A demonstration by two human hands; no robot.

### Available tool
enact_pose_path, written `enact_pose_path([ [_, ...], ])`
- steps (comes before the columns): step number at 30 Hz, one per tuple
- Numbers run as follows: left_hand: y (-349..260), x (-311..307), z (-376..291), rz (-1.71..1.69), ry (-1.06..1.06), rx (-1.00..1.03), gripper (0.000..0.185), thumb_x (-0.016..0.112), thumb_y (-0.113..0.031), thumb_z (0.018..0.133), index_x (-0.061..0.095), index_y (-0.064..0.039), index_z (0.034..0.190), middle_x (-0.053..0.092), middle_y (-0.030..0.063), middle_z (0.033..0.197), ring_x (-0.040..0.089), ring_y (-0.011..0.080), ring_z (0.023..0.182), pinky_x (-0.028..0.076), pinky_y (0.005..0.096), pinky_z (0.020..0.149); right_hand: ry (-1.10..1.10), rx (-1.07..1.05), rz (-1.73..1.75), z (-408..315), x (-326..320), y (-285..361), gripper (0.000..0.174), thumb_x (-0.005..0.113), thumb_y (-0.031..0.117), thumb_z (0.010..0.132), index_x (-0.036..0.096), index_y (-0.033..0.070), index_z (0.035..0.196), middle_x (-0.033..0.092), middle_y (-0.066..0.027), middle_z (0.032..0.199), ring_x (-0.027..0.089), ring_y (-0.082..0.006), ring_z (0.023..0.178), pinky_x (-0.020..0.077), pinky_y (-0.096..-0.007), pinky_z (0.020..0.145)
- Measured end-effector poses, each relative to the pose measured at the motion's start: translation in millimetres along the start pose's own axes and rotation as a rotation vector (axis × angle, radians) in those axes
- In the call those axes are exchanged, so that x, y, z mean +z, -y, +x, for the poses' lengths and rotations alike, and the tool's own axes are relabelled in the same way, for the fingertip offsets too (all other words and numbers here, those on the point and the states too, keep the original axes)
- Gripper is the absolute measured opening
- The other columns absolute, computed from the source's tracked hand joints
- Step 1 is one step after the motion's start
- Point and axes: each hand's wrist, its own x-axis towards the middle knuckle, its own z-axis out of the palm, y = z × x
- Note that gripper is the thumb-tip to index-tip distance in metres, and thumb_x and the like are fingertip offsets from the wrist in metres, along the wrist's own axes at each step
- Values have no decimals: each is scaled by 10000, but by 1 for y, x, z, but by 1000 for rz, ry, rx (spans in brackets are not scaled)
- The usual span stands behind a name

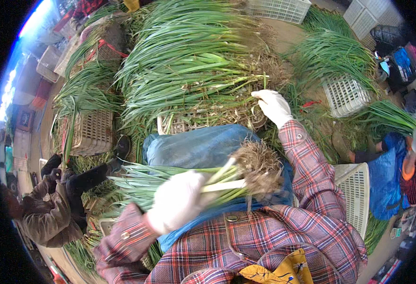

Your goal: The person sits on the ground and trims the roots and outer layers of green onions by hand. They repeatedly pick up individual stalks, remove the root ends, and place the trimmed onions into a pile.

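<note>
My left hand (179, 200), in a white glove and blurred, is closed around a bunch of long green allium plants (140, 177) above my lap. Their white stems and brown, soil-covered roots (259, 165) point right. My right hand (273, 106), also gloved in white, is at the root end of a large pile of the same greens (183, 71). Its fingertips touch or hover near the stems; whether they pinch one I cannot tell. A blue plastic apron (201, 145) covers my lap.
A plastic crate (161, 124) shows under the big pile. More greens lie on a crate (92, 133) at left and a white crate (346, 94) at right. A seated co-worker (51, 213) is on the left; another, in a blue apron (385, 177), holds greens on the right.
</note>
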Motion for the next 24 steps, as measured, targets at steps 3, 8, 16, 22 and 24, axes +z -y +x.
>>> enact_pose_path([
  [3,19,60,13,49,-26,372,640,741,-347,851,523,-24,1359,582,157,976,610,333,909,503,414,803,223,-22,-392,21,23,16,407,608,112,853,675,121,1254,681,-132,1117,614,-313,1123,456,-437,1020],
  [8,33,4,33,40,166,513,563,645,-370,935,547,-16,1362,598,105,786,610,289,683,510,431,638,406,37,-543,37,10,12,305,650,156,844,747,176,1132,671,-76,994,639,-281,956,512,-414,851],
  [16,68,3,173,-317,-482,160,180,633,-216,960,727,-135,1091,719,112,966,687,294,884,545,371,767,478,231,-329,49,-23,30,293,632,297,939,725,220,1206,753,-37,1050,686,-237,998,536,-362,883],
  [22,104,69,204,-159,-482,242,187,647,-203,934,723,-144,1094,660,94,836,658,300,808,533,389,722,91,100,300,48,-28,14,260,682,242,901,750,176,1143,753,-84,1017,695,-275,889,538,-384,817],
  [24,105,71,204,-117,-501,227,216,677,-163,899,716,-146,1111,645,82,831,638,293,784,525,386,708,36,-67,-273,54,-27,12,218,692,172,876,766,163,1080,740,-97,957,688,-303,899,536,-406,831],
])
